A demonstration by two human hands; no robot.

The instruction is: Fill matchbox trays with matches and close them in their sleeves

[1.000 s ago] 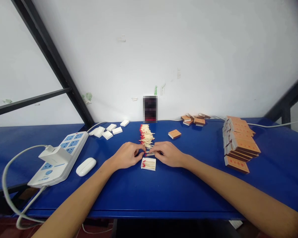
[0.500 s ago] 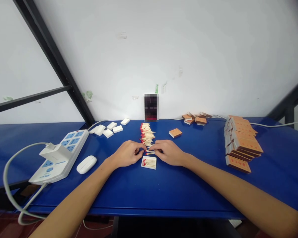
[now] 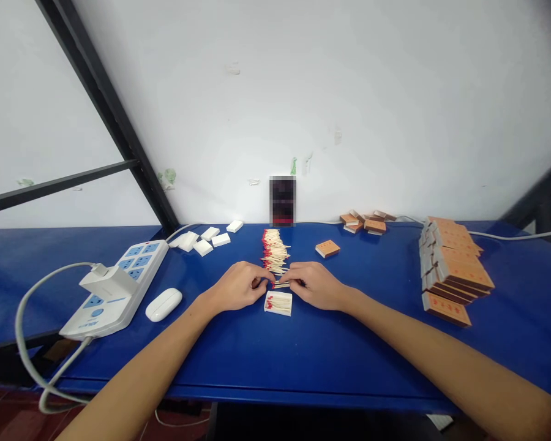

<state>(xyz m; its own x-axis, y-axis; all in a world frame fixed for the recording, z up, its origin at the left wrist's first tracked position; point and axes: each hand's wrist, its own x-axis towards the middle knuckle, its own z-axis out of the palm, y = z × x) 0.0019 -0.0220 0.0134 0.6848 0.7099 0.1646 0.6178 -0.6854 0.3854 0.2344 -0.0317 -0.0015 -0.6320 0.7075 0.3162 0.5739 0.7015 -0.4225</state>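
Little has moved since the earlier frame: my view has swung slightly, so that the whole scene sits a touch further right, while both hands keep their pose over the same matches. Far left, I see a white power strip (image 3: 114,307) bearing a plugged-in white adapter (image 3: 112,283), with a white rounded case (image 3: 164,305) beside it. Beyond the case, several flat white pieces (image 3: 203,247) lie scattered near the wall (image 3: 211,135). Next comes the left hand (image 3: 241,286), its index finger and thumb curved toward each other at the red-headed ends of a few loose matches (image 3: 280,284). These lie on the blue table (image 3: 257,355) between the two hands, just beyond a white tray (image 3: 278,313) partly filled with matches, heads to the left. Behind them a longer row of matches (image 3: 275,251) extends toward a dark, pixelated rectangle (image 3: 283,199) at the wall. Opposite, the right hand (image 3: 316,286) bends its index finger and thumb toward the plain ends. At this scale I cannot tell whether either pair of fingertips is clamped on the matches or merely touching them. Further right lie a single orange matchbox (image 3: 327,248), a loose heap of matchboxes (image 3: 375,226) by the wall, and a large stack of matchboxes (image 3: 459,263).
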